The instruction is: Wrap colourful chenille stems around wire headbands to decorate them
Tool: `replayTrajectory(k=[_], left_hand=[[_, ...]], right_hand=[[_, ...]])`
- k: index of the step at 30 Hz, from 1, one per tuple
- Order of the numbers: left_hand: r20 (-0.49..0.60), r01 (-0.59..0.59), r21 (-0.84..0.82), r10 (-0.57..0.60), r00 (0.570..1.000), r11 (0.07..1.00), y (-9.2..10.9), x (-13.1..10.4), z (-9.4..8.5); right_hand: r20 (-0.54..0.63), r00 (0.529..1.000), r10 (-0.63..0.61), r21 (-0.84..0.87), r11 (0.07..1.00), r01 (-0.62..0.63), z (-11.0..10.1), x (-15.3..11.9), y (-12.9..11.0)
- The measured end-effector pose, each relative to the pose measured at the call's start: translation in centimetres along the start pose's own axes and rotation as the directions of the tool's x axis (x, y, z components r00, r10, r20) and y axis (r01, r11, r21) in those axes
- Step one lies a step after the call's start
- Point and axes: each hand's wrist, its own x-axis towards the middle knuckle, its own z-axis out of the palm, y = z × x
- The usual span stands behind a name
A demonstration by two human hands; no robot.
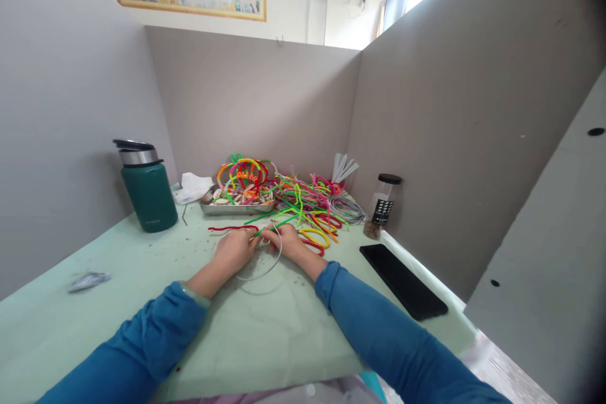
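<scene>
My left hand (235,250) is closed in a pinch around a green pipe cleaner (284,221) near the middle of the table. Close beside it, my right hand (288,245) pinches the same green pipe cleaner where it meets a thin grey wire (265,275). The wire curves down in a loop below both hands. A dark red pipe cleaner (227,228) sticks out to the left above my left hand. The fingertips partly hide the place where the strands meet.
Behind the hands are a metal tray (237,209) with headbands, a pile of coloured pipe cleaners (307,196) and a grey wire coil (348,209). A green bottle (149,196) stands left; a clear jar (382,208) and a black phone (402,281) are right.
</scene>
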Motion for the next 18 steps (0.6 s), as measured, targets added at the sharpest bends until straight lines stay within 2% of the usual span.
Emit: replayTrajectory(k=[3,8,18], left_hand=[[0.003,-0.013,-0.008,0.013,1.000,1.000,-0.24,0.04,0.15],[0.022,0.004,-0.027,-0.003,1.000,1.000,-0.56,0.16,0.46],[-0.019,-0.028,-0.091,0.027,0.999,0.995,-0.43,0.15,0.43]], right_hand=[[0.041,0.998,0.050,0.069,0.996,-0.052,0.08,0.07,0.29],[0.111,0.992,0.053,0.111,0.992,-0.065,0.02,0.05,0.56],[0.094,0.987,0.128,0.277,0.949,-0.150,-0.23,0.02,-0.15]])
